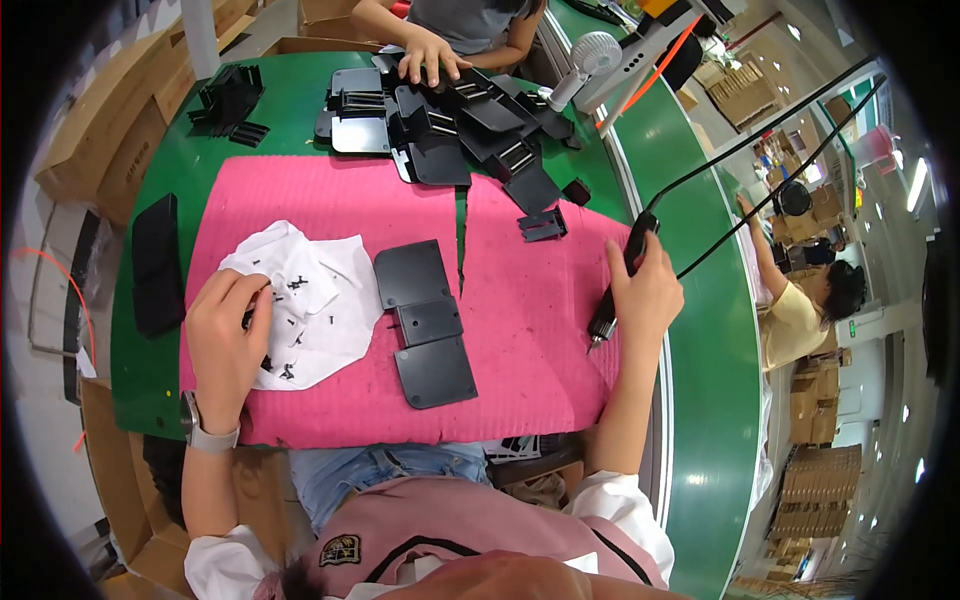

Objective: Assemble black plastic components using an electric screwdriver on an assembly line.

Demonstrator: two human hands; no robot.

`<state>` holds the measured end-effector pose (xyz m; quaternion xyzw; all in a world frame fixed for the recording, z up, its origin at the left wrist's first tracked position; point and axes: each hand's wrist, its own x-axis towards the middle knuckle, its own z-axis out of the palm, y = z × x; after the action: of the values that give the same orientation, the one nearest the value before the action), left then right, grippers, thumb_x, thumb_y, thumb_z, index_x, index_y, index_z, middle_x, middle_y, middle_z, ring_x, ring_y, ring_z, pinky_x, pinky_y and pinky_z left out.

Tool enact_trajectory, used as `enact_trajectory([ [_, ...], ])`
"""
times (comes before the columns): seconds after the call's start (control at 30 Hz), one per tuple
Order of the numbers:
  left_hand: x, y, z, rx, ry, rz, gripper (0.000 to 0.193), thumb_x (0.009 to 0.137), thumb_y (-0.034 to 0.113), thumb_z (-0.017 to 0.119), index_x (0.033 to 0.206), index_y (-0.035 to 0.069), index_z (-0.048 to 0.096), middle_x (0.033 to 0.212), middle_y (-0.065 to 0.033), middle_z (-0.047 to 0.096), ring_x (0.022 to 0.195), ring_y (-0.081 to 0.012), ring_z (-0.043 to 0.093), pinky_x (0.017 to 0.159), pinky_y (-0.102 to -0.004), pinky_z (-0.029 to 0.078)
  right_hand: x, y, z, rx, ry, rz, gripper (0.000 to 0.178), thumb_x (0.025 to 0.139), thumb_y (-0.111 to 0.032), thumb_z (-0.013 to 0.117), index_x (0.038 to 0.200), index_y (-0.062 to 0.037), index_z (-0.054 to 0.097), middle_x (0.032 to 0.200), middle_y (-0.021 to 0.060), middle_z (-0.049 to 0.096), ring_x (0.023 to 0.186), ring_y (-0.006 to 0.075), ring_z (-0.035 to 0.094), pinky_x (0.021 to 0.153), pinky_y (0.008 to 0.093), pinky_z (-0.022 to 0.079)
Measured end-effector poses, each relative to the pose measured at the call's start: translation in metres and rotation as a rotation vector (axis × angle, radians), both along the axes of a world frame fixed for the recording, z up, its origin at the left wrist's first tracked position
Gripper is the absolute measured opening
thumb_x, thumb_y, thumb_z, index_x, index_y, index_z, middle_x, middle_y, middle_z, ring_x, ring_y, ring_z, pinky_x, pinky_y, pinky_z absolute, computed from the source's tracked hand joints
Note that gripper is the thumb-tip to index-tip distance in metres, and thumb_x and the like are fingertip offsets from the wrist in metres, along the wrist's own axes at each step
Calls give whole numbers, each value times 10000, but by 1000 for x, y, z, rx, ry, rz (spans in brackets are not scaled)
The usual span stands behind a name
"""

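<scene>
My left hand (225,335) is at the left side of a crumpled white cloth (345,270), with thumb and fingers curled together in a pinch. What they hold, if anything, is too small or hidden to name. Small black screws (297,284) lie scattered over the cloth. In my right hand (650,290) is a black electric screwdriver (603,322), its bit tilted down above the right side of the pink foam mat (530,350). Between the hands a black hinged plastic bracket (428,320) lies flat on the mat, touched by neither hand.
Across the green table (295,95), another person's hand (428,55) rests on a heap of black plastic parts (435,150). A small black piece (542,225) lies nearer. More black parts are at left (157,265) and far left (230,102). The screwdriver's cable (740,150) runs up right, past a white fan (595,55).
</scene>
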<state>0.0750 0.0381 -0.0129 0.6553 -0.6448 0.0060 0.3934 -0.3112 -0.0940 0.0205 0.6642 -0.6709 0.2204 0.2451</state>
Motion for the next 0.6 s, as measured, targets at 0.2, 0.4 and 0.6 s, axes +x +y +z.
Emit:
enact_trajectory([
  [0.2,-1,2,2,-61,1,-38,76,743,-19,623,816,-37,629,723,-135,574,646,-291,561,583,-364,433,-5,-11,-1,142,89,-211,646,727,-517,670,1084,11,565,857,176,641,743,365,644,629,430,516],
  [0.4,-1,7,-4,-79,44,-29,80,729,-8,621,807,-23,626,745,-124,582,657,-290,575,585,-355,445,-18,-18,-16,344,-19,-317,655,688,-517,681,1048,18,565,829,218,658,791,393,646,695,456,517],
  [0.6,-4,2,-7,-57,45,-46,60,731,4,608,788,-13,603,762,-112,571,667,-292,577,579,-352,443,-27,-31,-30,267,-170,-144,621,691,-492,655,1061,1,581,779,227,655,760,401,644,694,467,512],
])
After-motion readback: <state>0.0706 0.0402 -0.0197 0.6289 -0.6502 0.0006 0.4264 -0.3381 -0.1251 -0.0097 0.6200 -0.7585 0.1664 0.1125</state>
